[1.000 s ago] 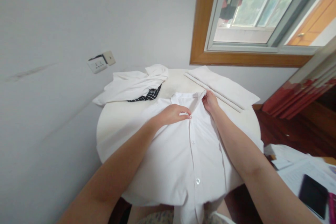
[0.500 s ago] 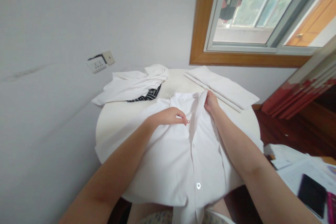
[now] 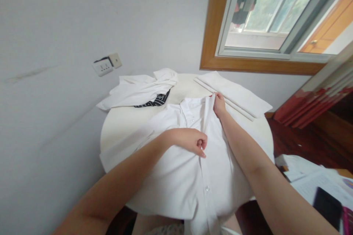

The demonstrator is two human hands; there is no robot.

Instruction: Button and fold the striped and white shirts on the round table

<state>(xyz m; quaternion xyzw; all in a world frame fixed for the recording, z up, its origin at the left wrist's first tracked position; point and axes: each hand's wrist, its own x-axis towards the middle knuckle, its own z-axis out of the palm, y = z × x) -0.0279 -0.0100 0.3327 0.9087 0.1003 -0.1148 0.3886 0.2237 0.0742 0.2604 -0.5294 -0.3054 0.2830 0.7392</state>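
Note:
A white button-up shirt (image 3: 176, 176) lies front up over the round table, its lower end hanging over the near edge. My right hand (image 3: 219, 104) is closed on the shirt's front edge by the collar and lifts it a little. Lower down, my left hand (image 3: 193, 142) rests at the button strip with fingers curled and thumb against the strip's edge, closed on the fabric there. Small buttons show inside the open neck and lower on the strip.
Folded white cloth (image 3: 234, 93) lies at the back right of the white table (image 3: 117, 126). A crumpled white garment (image 3: 135, 90) and black striped cloth (image 3: 157, 101) lie at the back left. Papers and a phone (image 3: 327, 205) are at the lower right. The wall and window stand behind.
My left hand has moved down and slightly right along the button strip, and its fingers have curled in. My right hand stays at the collar edge. The neck buttons have come into view.

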